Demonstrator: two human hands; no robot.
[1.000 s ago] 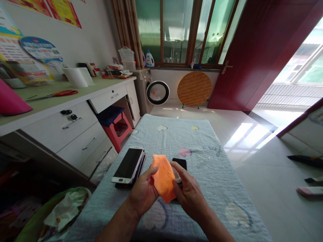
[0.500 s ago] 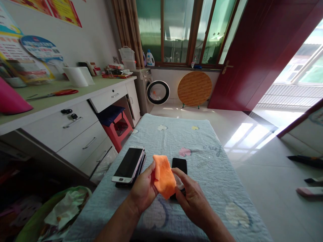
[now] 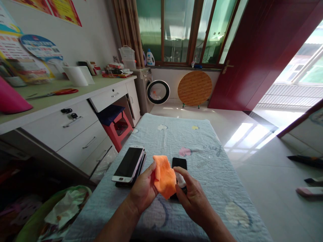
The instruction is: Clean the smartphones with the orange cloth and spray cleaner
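My left hand [image 3: 144,184] is closed on an orange cloth [image 3: 165,176], its thumb pressed against the cloth's left edge. Just right of the cloth, my right hand [image 3: 193,193] curls around a small white spray bottle [image 3: 180,180], mostly hidden by the fingers. Its index finger bends over the top of the bottle, close to the cloth. Beneath that hand lies a dark-screened phone [image 3: 179,162], partly covered. To the left, a white-framed phone [image 3: 128,164] rests on top of a stack of other phones.
A pale blue quilted cover [image 3: 174,134] with printed shapes lies under everything. At left stands a desk [image 3: 75,116] with drawers, red-handled scissors [image 3: 66,91] and a paper roll [image 3: 75,76] on it. A red stool [image 3: 119,129] and a lined bin [image 3: 85,193] flank the covered surface.
My right index finger has shifted slightly right and up, and more of the white bottle shows. The left hand and cloth have barely moved.
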